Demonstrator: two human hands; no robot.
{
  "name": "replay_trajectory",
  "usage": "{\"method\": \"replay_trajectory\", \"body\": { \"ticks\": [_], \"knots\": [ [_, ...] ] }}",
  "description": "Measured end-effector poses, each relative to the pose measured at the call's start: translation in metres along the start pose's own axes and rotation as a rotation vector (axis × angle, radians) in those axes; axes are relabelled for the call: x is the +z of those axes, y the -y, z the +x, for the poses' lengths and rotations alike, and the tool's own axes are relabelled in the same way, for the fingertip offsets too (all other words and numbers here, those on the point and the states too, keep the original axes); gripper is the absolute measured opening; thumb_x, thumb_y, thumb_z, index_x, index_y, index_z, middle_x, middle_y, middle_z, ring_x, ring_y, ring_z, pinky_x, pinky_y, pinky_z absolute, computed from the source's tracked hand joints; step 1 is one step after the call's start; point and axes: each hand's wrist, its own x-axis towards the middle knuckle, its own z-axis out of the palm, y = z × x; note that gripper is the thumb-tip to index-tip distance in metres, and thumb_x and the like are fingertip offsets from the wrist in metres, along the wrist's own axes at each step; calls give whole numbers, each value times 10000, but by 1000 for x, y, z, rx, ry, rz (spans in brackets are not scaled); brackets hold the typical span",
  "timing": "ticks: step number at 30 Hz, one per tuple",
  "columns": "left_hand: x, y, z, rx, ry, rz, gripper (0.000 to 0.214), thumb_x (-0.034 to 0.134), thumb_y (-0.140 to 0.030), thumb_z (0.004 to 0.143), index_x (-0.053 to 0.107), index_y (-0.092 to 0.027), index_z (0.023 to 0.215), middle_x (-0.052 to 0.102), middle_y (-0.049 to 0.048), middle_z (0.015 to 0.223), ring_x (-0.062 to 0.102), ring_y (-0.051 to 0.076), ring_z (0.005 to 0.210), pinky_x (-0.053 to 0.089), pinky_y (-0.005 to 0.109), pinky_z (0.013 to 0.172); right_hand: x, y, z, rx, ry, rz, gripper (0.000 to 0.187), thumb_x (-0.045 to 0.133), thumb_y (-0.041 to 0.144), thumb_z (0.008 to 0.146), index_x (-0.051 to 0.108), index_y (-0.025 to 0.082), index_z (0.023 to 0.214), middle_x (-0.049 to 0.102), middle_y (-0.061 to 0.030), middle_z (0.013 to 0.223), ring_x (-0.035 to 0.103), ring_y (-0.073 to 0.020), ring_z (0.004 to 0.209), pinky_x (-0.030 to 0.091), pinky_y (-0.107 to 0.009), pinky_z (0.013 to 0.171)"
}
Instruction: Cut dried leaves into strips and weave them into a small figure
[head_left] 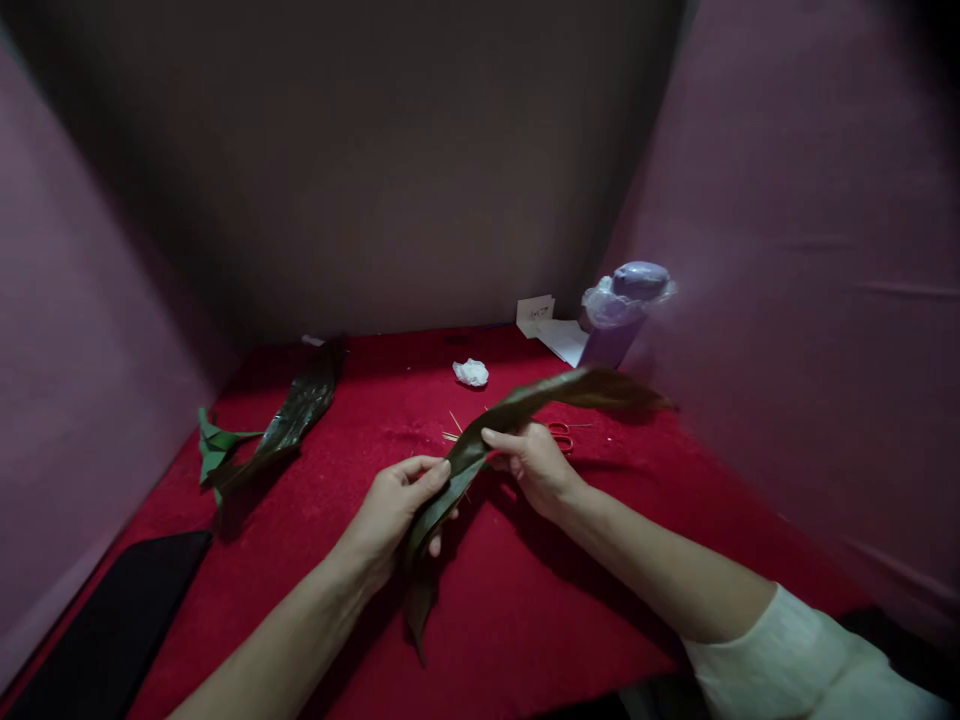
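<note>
A long dark green leaf (525,405) stretches from lower left to upper right above the red cloth (375,420). My left hand (397,505) is closed around its lower part, with the leaf's tip hanging below the fingers. My right hand (532,462) pinches the leaf near its middle, thumb on top. Under my right hand lie thin sticks (454,430) and small red scissors (561,436), partly hidden.
More dark leaves (296,415) and a folded green leaf piece (214,445) lie at the left. A crumpled white wad (471,372), white papers (551,325) and a purple bottle in plastic (622,305) sit at the back. A black flat thing (112,630) lies front left. Purple walls enclose the space.
</note>
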Motion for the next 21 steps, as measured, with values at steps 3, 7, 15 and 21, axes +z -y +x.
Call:
{"method": "replay_trajectory", "body": {
  "ticks": [3, 7, 15, 21],
  "knots": [
    [1, -3, -4, -50, 101, -101, 369, 533, -495, 784, 600, -134, 825, 664, 65, 643, 596, 129, 448, 450, 213, 434, -8, 5, 8, -27, -69, 53, 210, 732, 241, 587, 607, 134, 717, 651, -50, 757, 577, -154, 677, 427, -255, 573],
    [3, -6, -7, -48, 158, -126, 275, 628, -369, 757, 615, -147, 920, 681, 58, 720, 649, 156, 612, 509, 274, 629, -20, 20, 19, -129, -101, 94, 183, 728, 218, 579, 616, 148, 705, 642, -16, 749, 572, -125, 657, 450, -251, 601],
    [7, -7, -7, -27, -83, 31, 230, 760, -304, 599, 623, -147, 697, 679, 28, 609, 665, 192, 549, 466, 232, 471, -29, 36, 27, -226, -154, 79, 247, 741, 284, 607, 599, 154, 762, 634, -18, 698, 579, -137, 602, 459, -264, 547],
    [9, -6, -8, 74, -105, 135, 149, 729, -254, 618, 677, -142, 701, 693, 43, 652, 646, 164, 584, 498, 263, 578, -34, 34, 32, -221, -152, 72, 233, 728, 307, 632, 579, 160, 733, 624, -13, 688, 554, -112, 556, 431, -239, 508]
  ]
}}
